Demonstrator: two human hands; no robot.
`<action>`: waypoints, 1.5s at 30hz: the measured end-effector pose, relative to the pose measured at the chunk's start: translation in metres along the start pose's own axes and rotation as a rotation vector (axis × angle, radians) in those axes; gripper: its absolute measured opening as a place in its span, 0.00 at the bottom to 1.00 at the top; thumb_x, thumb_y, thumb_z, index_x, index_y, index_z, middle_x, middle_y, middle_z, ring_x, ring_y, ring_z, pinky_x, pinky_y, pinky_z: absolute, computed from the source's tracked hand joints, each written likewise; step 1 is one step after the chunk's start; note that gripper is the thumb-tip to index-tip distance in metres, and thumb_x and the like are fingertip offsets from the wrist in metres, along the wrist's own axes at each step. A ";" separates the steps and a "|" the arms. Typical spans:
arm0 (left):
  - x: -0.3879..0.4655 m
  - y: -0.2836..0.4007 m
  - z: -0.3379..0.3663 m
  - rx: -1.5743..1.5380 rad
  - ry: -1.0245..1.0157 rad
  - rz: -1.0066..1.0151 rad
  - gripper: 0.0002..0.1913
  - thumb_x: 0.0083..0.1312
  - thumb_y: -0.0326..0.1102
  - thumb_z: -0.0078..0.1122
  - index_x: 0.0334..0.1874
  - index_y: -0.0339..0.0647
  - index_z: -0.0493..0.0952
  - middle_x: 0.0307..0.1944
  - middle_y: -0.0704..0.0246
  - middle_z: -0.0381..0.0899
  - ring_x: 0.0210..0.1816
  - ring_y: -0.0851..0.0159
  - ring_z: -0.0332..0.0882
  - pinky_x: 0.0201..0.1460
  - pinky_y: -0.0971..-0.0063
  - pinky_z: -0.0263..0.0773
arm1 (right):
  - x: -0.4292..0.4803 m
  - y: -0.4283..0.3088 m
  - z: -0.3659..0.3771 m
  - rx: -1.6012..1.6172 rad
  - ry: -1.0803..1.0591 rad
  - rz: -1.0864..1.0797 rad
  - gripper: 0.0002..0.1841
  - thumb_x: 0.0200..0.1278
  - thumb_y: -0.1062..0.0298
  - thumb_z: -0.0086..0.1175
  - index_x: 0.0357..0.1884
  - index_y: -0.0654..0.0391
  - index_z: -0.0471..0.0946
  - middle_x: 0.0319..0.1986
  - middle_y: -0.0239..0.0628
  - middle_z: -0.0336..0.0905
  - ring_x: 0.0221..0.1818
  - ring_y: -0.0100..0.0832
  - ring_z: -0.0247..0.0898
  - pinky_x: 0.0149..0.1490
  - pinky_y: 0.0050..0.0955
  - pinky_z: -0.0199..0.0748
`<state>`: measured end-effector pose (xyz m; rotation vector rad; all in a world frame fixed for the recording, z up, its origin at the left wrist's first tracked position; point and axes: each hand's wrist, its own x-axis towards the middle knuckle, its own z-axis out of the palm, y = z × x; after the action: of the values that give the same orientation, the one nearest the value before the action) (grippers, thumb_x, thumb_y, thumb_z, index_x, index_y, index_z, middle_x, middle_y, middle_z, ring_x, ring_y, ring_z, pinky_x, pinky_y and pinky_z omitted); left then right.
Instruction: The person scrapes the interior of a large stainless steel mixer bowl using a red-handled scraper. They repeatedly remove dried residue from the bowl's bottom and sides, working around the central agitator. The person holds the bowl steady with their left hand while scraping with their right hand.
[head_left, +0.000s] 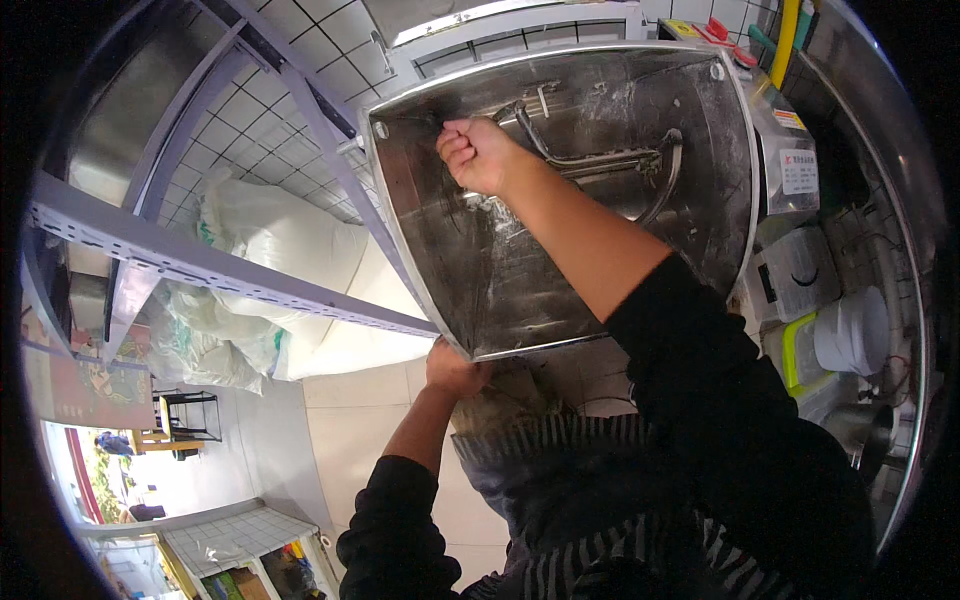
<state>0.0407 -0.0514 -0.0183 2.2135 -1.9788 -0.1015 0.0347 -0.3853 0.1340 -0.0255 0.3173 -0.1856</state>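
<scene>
A steel dough mixer tub (525, 300) lies before me, its inner walls smeared with white residue. Inside it a bent metal mixing bar (600, 159) crosses the far half. My right hand (480, 156) is over the tub near its left wall, fingers curled in, with nothing visible in them. White residue (504, 217) marks the steel just below that hand. At the tub's near left corner, my left hand (454, 371) is against the outside of the rim; its fingers are partly hidden there.
A lilac perforated metal rack (247, 277) stands close on the left, its bar reaching the tub's corner. Behind it are stuffed white sacks (277, 225) and plastic bags (217, 330). On the right are the mixer's labelled housing (784, 150), a clear plastic box (799, 274) and a white bucket (847, 330).
</scene>
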 end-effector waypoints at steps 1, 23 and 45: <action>0.002 -0.001 0.000 -0.037 0.028 0.010 0.20 0.59 0.43 0.64 0.55 0.50 0.83 0.53 0.58 0.85 0.50 0.45 0.83 0.55 0.52 0.78 | -0.007 -0.002 -0.001 -0.014 -0.074 0.018 0.10 0.80 0.64 0.45 0.36 0.54 0.68 0.22 0.25 0.62 0.16 0.15 0.55 0.14 0.13 0.53; -0.001 -0.012 0.011 -0.147 0.138 0.114 0.22 0.58 0.43 0.66 0.55 0.46 0.83 0.55 0.57 0.85 0.55 0.44 0.82 0.60 0.51 0.75 | 0.037 -0.008 -0.018 0.000 0.081 -0.036 0.15 0.80 0.66 0.42 0.28 0.51 0.61 0.21 0.25 0.61 0.18 0.16 0.58 0.15 0.13 0.52; -0.004 -0.008 0.004 -0.048 0.127 0.135 0.15 0.60 0.40 0.64 0.46 0.43 0.86 0.46 0.56 0.87 0.45 0.44 0.85 0.52 0.50 0.77 | -0.058 0.081 -0.005 -0.639 0.027 -0.350 0.05 0.81 0.58 0.48 0.45 0.41 0.64 0.25 0.24 0.65 0.19 0.22 0.59 0.19 0.24 0.47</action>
<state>0.0478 -0.0468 -0.0235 1.9983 -2.0275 0.0090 -0.0066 -0.2950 0.1424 -0.7141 0.3870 -0.4259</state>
